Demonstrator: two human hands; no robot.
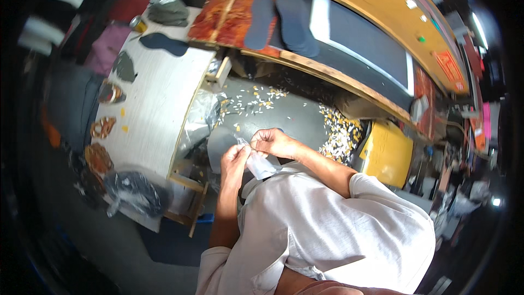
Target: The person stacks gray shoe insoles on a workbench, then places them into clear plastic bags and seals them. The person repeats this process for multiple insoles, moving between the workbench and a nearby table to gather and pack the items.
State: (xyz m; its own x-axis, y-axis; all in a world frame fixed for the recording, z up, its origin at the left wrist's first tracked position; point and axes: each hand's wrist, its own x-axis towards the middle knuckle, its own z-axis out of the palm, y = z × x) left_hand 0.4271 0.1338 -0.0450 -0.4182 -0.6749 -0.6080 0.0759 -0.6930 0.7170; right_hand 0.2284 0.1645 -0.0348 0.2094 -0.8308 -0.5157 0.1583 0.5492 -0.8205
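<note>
Plastic bag, 1, betw. 2 hands: left hand, right hand.

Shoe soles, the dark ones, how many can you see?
3. Two dark soles lie side by side on the reddish board; a third lies on the white table. More may be hidden.

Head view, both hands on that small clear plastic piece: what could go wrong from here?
1. The left hand and right hand pinch the thin clear plastic piece in mid-air, over a floor littered with scraps; if it slips, it may be hard to find there.
2. The piece looks flimsy; pulling the hands apart could tear it.
3. The black bag hangs over the white table's near edge and may slide off.
</note>
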